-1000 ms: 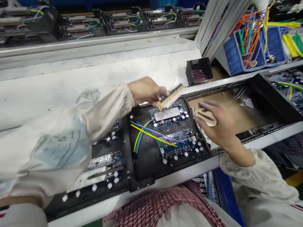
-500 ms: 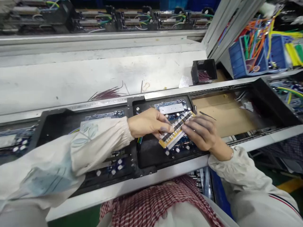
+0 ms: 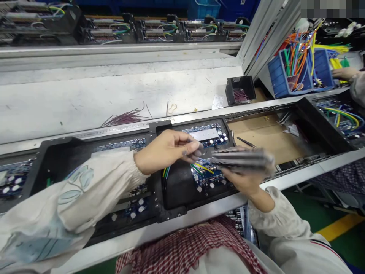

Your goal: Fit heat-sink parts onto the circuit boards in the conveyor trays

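My right hand [image 3: 246, 180] grips a circuit board [image 3: 239, 160], held nearly edge-on and smeared by motion, above the right end of a black tray [image 3: 179, 190]. My left hand [image 3: 173, 148] hovers over that tray, apart from the held board. Its fingers are loosely curled with the thumb out, and I make out nothing between them. Beneath the hands lies a blue circuit board [image 3: 211, 180] with white round capacitors. Yellow, green and blue wires [image 3: 203, 167] show just below my left fingertips. A silver metal plate [image 3: 203, 134] sits on the tray's upper board.
Dark red wires [image 3: 125, 118] lie loose on the white bench [image 3: 85, 99]. A black bin [image 3: 241, 90] holds more of them. Blue bins [image 3: 288, 72] with coloured wires stand at right, near another person's hand [image 3: 345, 73]. Brown cardboard [image 3: 265, 133] lines the gap right of the tray.
My left hand has let go of the circuit board and drawn back left. My right hand has moved it right and turned it edge-on. Another person's hand has appeared at far right.
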Demonstrator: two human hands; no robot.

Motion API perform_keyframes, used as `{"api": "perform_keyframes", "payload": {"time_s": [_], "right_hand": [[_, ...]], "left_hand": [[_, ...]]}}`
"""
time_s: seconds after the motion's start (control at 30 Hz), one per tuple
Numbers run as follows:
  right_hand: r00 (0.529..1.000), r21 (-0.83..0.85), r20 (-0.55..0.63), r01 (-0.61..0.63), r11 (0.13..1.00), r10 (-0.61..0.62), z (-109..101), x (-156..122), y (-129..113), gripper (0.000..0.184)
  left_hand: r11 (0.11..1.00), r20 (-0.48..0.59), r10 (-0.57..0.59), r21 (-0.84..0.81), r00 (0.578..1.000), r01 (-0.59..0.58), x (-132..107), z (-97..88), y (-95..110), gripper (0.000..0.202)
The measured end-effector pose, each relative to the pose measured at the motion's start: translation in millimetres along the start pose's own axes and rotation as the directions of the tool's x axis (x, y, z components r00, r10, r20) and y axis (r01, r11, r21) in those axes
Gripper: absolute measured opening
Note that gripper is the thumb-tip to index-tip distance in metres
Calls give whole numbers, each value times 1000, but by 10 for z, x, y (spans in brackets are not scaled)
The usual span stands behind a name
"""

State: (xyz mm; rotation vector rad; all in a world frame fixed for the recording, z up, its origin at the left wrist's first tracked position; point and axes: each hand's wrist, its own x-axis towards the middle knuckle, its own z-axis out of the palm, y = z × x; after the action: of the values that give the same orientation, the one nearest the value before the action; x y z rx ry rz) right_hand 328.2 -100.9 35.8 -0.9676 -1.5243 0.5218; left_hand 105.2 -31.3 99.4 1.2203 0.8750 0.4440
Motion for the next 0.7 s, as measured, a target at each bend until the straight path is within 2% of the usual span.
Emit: {"api": "perform_keyframes", "payload": {"time_s": [0.03,0.07,0.17,0.27,0.33,0.4,0.53,0.7], "right_hand": [[984,104,-44,-168,980,173,48,-37,3,20],[955,179,-70,-273,945,289,94,-68,7,19],[895,334,-53,-403,852,444,203,-100,19,26],[812,519,4,-500,693,583,260,-60,17,33],[786,572,29,-520,635,618,274,-31,9,34],[780,581,39,-526,621,624,274,-20,9,35],[785,569,50,-530,628,617,259,-41,34,37],[813,563,37,-497,660,581,253,-52,49,35]], "left_hand": [[998,-59,61,29,996,-60,10,7,0,25],[993,-87,105,66,991,-100,21,22,-1,21],[978,-67,166,138,984,-156,48,84,-4,14],[982,-40,162,100,986,-157,47,127,3,11],[988,-30,143,72,989,-140,38,134,5,10],[988,-20,135,79,991,-134,31,128,-3,10],[983,14,131,126,991,-131,31,99,-36,13],[965,47,160,204,986,-167,29,73,-55,18]]}}
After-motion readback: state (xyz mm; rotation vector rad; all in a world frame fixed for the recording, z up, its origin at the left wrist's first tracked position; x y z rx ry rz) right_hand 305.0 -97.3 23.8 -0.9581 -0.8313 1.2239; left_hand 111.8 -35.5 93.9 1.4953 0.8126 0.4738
